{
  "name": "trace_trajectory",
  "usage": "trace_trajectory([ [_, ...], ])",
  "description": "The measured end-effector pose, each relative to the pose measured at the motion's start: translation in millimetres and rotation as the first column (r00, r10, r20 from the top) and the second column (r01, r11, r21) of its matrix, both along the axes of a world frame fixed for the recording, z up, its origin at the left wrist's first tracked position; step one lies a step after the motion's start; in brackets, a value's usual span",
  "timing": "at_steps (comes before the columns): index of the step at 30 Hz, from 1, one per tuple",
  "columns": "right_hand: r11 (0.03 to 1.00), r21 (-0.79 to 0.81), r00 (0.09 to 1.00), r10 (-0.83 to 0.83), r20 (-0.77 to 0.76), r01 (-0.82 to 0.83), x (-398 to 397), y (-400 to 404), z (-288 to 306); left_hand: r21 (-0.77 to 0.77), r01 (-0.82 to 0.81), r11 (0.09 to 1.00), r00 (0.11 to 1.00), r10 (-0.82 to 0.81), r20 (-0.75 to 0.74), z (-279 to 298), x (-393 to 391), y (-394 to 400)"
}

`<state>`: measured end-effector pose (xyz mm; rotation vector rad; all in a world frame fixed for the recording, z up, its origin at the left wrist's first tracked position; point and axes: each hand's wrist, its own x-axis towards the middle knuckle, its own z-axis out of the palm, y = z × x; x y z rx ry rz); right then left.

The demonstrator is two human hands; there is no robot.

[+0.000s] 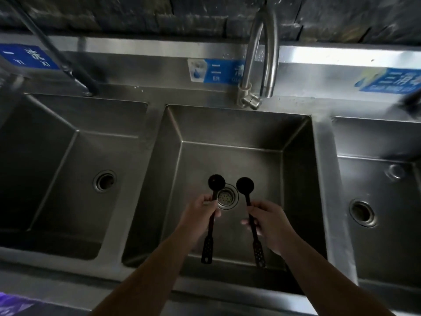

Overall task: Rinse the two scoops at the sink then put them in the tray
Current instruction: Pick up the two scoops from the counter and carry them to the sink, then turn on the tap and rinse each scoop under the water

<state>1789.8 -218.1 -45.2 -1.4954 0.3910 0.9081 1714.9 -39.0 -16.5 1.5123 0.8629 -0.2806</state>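
Observation:
Two black long-handled scoops hang over the middle sink basin. My left hand grips the left scoop by the middle of its handle, bowl pointing away from me. My right hand holds the right scoop the same way. Both bowls sit on either side of the drain strainer, above the basin floor. The perforated handle ends stick out below my hands. The curved steel faucet stands behind the basin; no water shows running. No tray is in view.
A left basin and a right basin flank the middle one, each with an open drain. A dark hose sprayer leans over the left basin. Blue labels line the steel backsplash. A purple object lies at bottom left.

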Motion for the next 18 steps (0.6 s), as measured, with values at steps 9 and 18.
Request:
trace_trajectory([
  [9,0.990,-0.058,0.991,-0.127,-0.027,0.126,9,25,-95,-0.092,-0.093,0.991,0.990,0.082,-0.119,-96,29,20],
  [18,0.946,-0.324,0.998,0.004,0.062,0.017,21,21,-229,0.016,-0.020,1.000,0.973,0.023,-0.231,-243,40,44],
])
